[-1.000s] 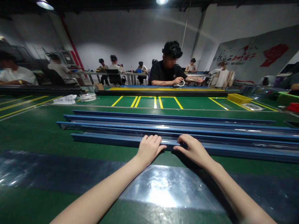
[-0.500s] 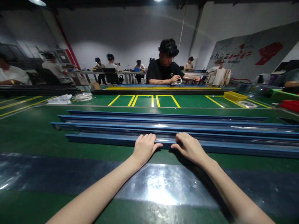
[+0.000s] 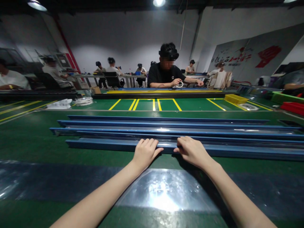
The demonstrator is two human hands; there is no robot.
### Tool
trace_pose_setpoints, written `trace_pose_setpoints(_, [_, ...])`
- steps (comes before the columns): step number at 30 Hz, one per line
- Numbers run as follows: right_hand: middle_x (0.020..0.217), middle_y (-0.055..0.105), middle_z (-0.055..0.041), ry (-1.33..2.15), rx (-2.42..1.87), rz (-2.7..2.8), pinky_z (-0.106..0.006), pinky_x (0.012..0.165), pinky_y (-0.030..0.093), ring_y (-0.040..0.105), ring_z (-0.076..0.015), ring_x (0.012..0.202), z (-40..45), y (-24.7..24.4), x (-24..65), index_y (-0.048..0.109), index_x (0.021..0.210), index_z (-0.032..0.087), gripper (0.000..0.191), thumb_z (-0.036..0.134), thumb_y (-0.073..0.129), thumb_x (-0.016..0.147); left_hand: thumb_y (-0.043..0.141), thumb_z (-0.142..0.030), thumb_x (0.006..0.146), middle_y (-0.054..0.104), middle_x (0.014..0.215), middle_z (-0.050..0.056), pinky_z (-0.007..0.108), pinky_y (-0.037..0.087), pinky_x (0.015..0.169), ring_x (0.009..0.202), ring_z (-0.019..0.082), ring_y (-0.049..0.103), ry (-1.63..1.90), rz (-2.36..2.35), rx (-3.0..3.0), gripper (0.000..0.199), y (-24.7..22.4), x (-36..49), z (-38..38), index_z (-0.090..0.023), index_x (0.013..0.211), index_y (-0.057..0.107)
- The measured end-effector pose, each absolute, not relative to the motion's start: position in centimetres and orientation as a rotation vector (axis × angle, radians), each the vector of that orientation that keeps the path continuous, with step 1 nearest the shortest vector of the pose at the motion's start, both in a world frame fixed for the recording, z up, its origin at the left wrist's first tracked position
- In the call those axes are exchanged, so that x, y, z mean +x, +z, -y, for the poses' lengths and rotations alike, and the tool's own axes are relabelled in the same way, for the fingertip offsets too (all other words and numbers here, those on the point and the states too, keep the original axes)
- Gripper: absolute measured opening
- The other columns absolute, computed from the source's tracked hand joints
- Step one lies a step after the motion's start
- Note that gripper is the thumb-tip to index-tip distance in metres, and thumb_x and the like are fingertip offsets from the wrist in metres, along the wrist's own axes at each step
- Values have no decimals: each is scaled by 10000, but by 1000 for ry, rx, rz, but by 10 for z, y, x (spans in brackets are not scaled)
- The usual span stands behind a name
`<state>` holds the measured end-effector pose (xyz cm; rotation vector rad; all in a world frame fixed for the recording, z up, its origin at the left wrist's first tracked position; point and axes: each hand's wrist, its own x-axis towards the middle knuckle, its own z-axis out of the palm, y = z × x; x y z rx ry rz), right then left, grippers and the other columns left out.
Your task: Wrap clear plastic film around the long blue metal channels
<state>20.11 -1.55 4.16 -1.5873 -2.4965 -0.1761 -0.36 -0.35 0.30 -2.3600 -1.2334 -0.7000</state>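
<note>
A long blue channel strip (image 3: 102, 145) lies across the green table, nearest to me among several similar strips. My left hand (image 3: 145, 152) is closed over its near wall, fingers curled over the top and thumb pointing right along the front face. A short gap to the right, my right hand (image 3: 192, 151) grips the same wall, its fingers bent inside and its thumb at the front. The fingertips of both hands are hidden inside the channel. Behind it, another blue strip (image 3: 128, 130) runs nearly parallel. Glossy clear film (image 3: 163, 186) lies flat under my forearms.
Across the table a person in a black shirt (image 3: 166, 74) holds a white ring-shaped roll (image 3: 180, 84). Yellow tape lines (image 3: 154, 104) mark the far surface. A yellow tray (image 3: 236, 99), a red bin (image 3: 294, 108) and coiled clear material (image 3: 83, 101) stand around.
The view has tilted slightly, so the scene sits a little lower. Both hands keep their places on the blue channel strip.
</note>
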Motion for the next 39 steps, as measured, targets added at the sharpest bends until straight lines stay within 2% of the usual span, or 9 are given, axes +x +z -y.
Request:
trace_pose_setpoints(10, [710,589,-8,-139,-1805,2379,-239,506,251,526,-149,647,23,47,246,482,662,209,159,340,501,752,402,-452,851,603,733,26,292,303,632,701,163,527,-699,1191,-2363,315,4,-4,4,-175,852,551])
trace_pose_setpoints(17, [751,606,-16,-148,-1896,2332,-245,518,287,558,-171,694,25,45,268,495,684,212,161,357,475,752,432,-459,833,608,762,29,300,307,643,727,172,532,-702,1215,-2369,323,3,-3,3,-166,887,556])
trace_pose_setpoints(22, [783,606,-38,-218,-1803,2369,-260,562,337,549,-184,741,25,42,268,502,708,209,169,363,457,762,442,-479,820,596,751,36,301,308,636,728,174,526,-661,1249,-2360,333,2,-2,2,-173,871,562])
trace_pose_setpoints(29, [796,593,-50,-195,-1700,2425,-274,602,375,545,-185,742,25,37,253,524,752,205,282,443,390,826,443,-475,820,585,724,27,302,296,630,699,172,506,-630,1261,-2350,318,3,0,3,-182,781,558])
trace_pose_setpoints(33, [828,582,-50,-132,-1526,2429,-283,657,389,527,-179,766,24,37,234,526,838,203,230,400,406,842,437,-473,824,586,719,27,305,291,624,699,176,503,-627,1246,-2340,328,3,0,3,-178,736,550])
trace_pose_setpoints(39, [809,564,-44,-64,-1380,2377,-289,681,385,493,-179,779,21,32,213,518,828,200,163,340,435,843,440,-470,824,584,700,26,308,296,621,691,178,504,-646,1222,-2329,337,2,0,2,-172,705,544])
